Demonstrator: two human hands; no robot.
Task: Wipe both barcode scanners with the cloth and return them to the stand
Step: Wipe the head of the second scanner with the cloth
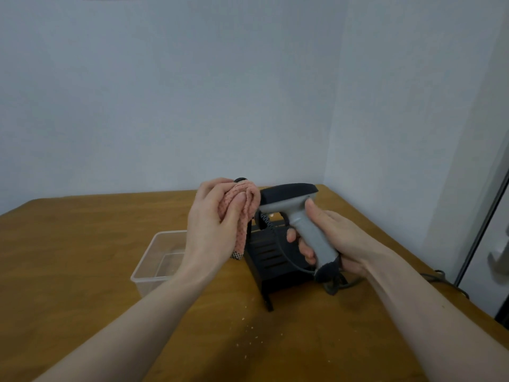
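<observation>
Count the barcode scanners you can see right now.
1 for sure: the grey scanner held in the right hand above the black stand. A second may be hidden behind the left hand and cloth.

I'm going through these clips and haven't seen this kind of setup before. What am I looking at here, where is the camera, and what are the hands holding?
There is no machine here: one wide-angle camera worn on a person's head looks down at their two bare hands. The right hand grips a grey barcode scanner by its handle. The left hand presses a bunched pink cloth against the scanner's dark front end. Below them, on the wooden table, stand a black stand and a clear plastic tub. The scanner's cable hangs down over the stand. A second scanner cannot be clearly made out.
</observation>
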